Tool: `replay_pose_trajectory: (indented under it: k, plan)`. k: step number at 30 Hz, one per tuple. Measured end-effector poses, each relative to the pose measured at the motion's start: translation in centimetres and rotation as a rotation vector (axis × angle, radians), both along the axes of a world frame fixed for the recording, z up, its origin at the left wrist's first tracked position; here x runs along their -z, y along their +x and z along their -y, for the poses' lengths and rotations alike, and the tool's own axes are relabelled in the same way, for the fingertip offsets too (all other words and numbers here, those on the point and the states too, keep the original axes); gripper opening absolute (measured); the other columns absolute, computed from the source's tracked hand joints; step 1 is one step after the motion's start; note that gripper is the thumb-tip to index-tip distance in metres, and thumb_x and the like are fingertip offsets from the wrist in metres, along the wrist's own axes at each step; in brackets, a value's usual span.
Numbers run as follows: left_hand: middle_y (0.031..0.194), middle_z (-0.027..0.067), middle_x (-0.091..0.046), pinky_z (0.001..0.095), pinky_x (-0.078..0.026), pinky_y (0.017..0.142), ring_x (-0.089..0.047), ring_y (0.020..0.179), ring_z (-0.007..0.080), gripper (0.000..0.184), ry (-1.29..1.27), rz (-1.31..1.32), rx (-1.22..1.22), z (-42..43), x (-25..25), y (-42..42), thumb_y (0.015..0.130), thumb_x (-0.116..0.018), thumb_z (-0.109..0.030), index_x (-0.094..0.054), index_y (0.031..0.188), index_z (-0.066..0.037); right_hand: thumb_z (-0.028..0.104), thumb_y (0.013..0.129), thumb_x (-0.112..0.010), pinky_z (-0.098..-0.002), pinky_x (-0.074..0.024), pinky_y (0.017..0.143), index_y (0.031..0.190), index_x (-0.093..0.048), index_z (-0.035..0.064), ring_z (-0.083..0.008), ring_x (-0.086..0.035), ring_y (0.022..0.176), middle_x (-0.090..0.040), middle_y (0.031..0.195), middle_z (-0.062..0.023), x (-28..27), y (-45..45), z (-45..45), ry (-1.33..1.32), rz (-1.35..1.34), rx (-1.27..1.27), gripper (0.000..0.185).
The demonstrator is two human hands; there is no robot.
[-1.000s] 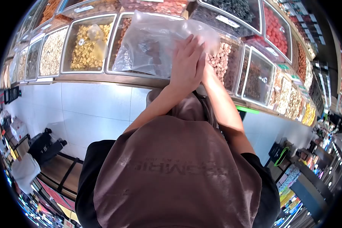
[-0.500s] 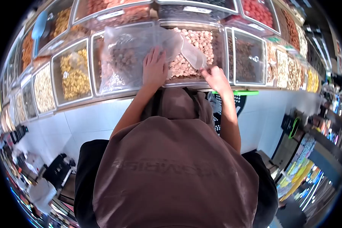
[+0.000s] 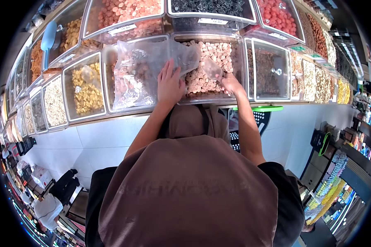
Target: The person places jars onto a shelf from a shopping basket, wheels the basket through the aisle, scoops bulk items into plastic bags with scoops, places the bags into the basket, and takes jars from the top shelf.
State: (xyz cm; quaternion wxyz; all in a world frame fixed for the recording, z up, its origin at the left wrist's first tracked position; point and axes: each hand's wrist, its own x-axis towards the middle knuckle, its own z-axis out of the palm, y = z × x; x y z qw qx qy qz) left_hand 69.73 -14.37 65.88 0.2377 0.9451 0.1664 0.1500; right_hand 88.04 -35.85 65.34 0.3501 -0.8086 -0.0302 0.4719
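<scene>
My right hand (image 3: 232,85) is closed on the handle of a clear scoop (image 3: 212,69), whose blade is among small pinkish-brown dried pieces (image 3: 217,52) in an open-topped clear bin. My left hand (image 3: 171,85) lies on a clear plastic bag (image 3: 138,80), fingers stretched out and slightly apart near its mouth. The bag rests over the left part of the bin, its mouth end reaching towards the scoop. Brown pieces show through the bag; whether they are inside or beneath it I cannot tell.
A lidded bin of yellow pieces (image 3: 86,88) stands left, a dark-filled bin (image 3: 270,70) right. Behind are raised bins of orange (image 3: 130,12), black (image 3: 210,7) and red (image 3: 277,18) pieces. A blue scoop (image 3: 48,39) hangs left. A green-handled black basket (image 3: 261,117) is below the counter.
The scoop has tilted and its blade sits lower among the pieces, away from the bag's mouth. My right hand has turned with it. My left hand stays on the bag.
</scene>
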Motion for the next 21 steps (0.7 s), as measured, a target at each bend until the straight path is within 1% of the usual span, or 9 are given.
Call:
replay_pose_trajectory:
  k: [4, 9, 11, 12, 13, 16, 18, 19, 21]
  plan:
    - [0.154, 0.0204, -0.037, 0.051, -0.03, 0.113, -0.035, 0.142, 0.0365, 0.041, 0.002, -0.001, -0.004, 0.0, -0.4, 0.5, 0.08, -0.061, -0.014, -0.064, 0.119, -0.001, 0.042, 0.097, -0.063, -0.0286, -0.0296, 0.033, 0.069, -0.058, 0.0007, -0.0114, -0.042, 0.035, -0.051, 0.052, -0.0032, 1.4, 0.5, 1.1, 0.025, -0.094, 0.065, 0.051]
    - [0.153, 0.0244, -0.036, 0.0509, -0.029, 0.114, -0.033, 0.143, 0.0383, 0.039, 0.031, -0.055, 0.011, 0.5, -0.6, 0.5, 0.079, -0.06, -0.014, -0.064, 0.115, 0.0, 0.042, 0.098, -0.063, -0.0296, -0.0318, 0.034, 0.07, -0.058, 0.0003, -0.0121, -0.043, 0.036, -0.052, 0.054, -0.0037, 1.4, 0.6, 1.1, -0.001, -0.07, 0.048, 0.05]
    - [0.153, 0.0258, -0.035, 0.0519, -0.029, 0.113, -0.032, 0.143, 0.0401, 0.037, 0.044, -0.043, 0.025, 0.2, -0.5, 0.9, 0.077, -0.061, -0.014, -0.066, 0.111, 0.0, 0.041, 0.099, -0.061, -0.0329, -0.0414, 0.041, 0.076, -0.059, -0.0004, -0.0146, -0.052, 0.045, -0.057, 0.059, -0.0074, 1.1, 1.3, 0.5, -0.022, -0.031, -0.042, 0.047]
    - [0.153, 0.0258, -0.035, 0.0519, -0.029, 0.113, -0.032, 0.143, 0.0401, 0.037, 0.05, -0.031, 0.023, 0.1, -0.6, 1.0, 0.077, -0.061, -0.014, -0.066, 0.111, 0.0, 0.044, 0.098, -0.061, -0.0367, -0.0493, 0.054, 0.085, -0.064, -0.0012, -0.0167, -0.059, 0.057, -0.062, 0.066, -0.0089, 1.0, 1.3, 0.5, -0.049, 0.074, -0.141, 0.047]
    - [0.153, 0.0258, -0.035, 0.052, -0.029, 0.113, -0.032, 0.143, 0.0401, 0.035, 0.049, -0.026, 0.028, 0.0, -0.7, 1.1, 0.077, -0.061, -0.014, -0.066, 0.109, -0.001, 0.045, 0.097, -0.061, -0.04, -0.0512, 0.065, 0.093, -0.068, 0.0002, -0.018, -0.06, 0.064, -0.064, 0.071, -0.0093, 2.3, 1.0, 0.1, -0.158, 0.088, -0.102, 0.046]
    - [0.153, 0.0258, -0.034, 0.0531, -0.029, 0.113, -0.031, 0.143, 0.0408, 0.035, 0.038, -0.028, 0.035, 0.2, -0.7, 1.1, 0.076, -0.062, -0.015, -0.067, 0.108, -0.002, 0.043, 0.098, -0.061, -0.0407, -0.051, 0.064, 0.094, -0.067, 0.0002, -0.0183, -0.059, 0.063, -0.062, 0.068, -0.0087, 1.2, 0.5, -0.6, -0.222, 0.203, -0.162, 0.043]
    - [0.153, 0.0257, -0.033, 0.0541, -0.029, 0.112, -0.03, 0.143, 0.0414, 0.036, 0.033, -0.039, 0.033, 0.5, -0.6, 0.9, 0.075, -0.063, -0.015, -0.067, 0.109, -0.002, 0.044, 0.098, -0.061, -0.0333, -0.0396, 0.042, 0.08, -0.063, -0.0009, -0.0129, -0.049, 0.047, -0.057, 0.06, -0.0039, 3.5, 0.6, 0.5, -0.011, 0.162, -0.103, 0.048]
    - [0.153, 0.0258, -0.033, 0.0538, -0.029, 0.112, -0.031, 0.143, 0.0412, 0.035, 0.038, -0.037, 0.031, 0.4, -0.5, 0.9, 0.075, -0.063, -0.015, -0.067, 0.108, -0.002, 0.044, 0.098, -0.061, -0.0333, -0.0396, 0.042, 0.08, -0.063, -0.0009, -0.0129, -0.049, 0.047, -0.057, 0.06, -0.0039, 3.8, 0.9, 0.9, -0.011, 0.163, -0.106, 0.048]
    - [0.153, 0.0259, -0.033, 0.0536, -0.029, 0.112, -0.031, 0.143, 0.041, 0.034, 0.043, -0.035, 0.025, 0.3, -0.6, 1.0, 0.075, -0.063, -0.014, -0.067, 0.107, -0.002, 0.044, 0.097, -0.063, -0.0297, -0.0361, 0.038, 0.08, -0.06, -0.0006, -0.0113, -0.045, 0.045, -0.051, 0.057, -0.0017, 2.0, 1.0, 0.9, 0.078, -0.089, 0.043, 0.048]
